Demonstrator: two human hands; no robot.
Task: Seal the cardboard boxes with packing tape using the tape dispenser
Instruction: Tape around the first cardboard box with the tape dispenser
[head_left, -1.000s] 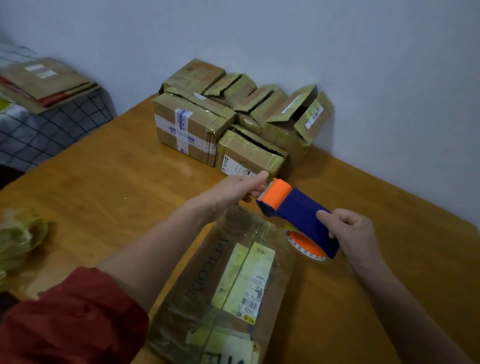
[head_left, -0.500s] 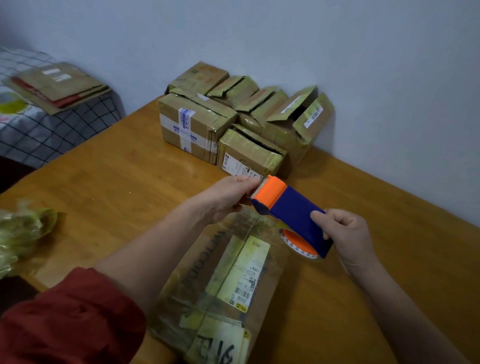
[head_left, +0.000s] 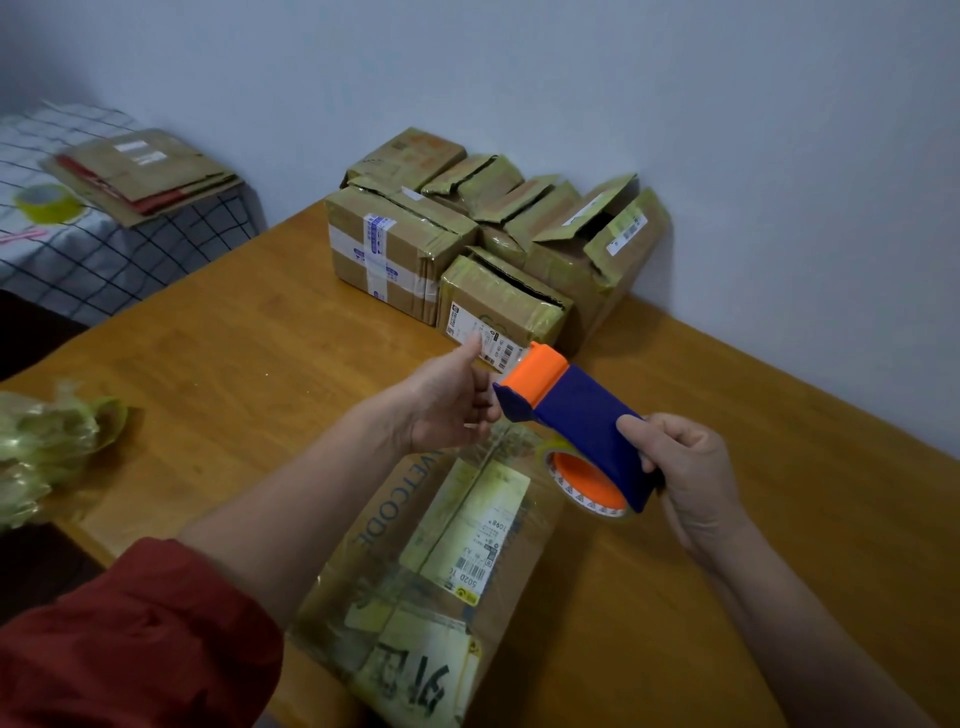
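1. Well, start with the room: a plain pale wall (head_left: 727, 130) runs behind the table, and to your left a bed (head_left: 104, 270) with a checked cover carries flattened cardboard (head_left: 145, 171) and a yellowish tape roll (head_left: 47, 200).
2. The wooden table (head_left: 234, 364) holds everything else (a crumpled wad of plastic (head_left: 47, 441) sits at its left edge).
3. The pile of boxes (head_left: 498, 234) stands against the wall at the far side. Several have flaps standing open, so most of the sealing looks left to do.
4. The near box (head_left: 441, 545) lies flat under your hands, flaps down and glossy with old tape and labels. I see no fresh strip, so I judge it not yet started.
5. The tape dispenser (head_left: 576, 421) hangs above that box's far end, seemingly clear of it.
6. Your right hand (head_left: 696, 467) wraps its fingers round the dispenser's blue body. Your left hand (head_left: 447, 400) is at the orange head, thumb raised, fingers loosely bent. Whether they pinch the tape's end, I cannot tell.
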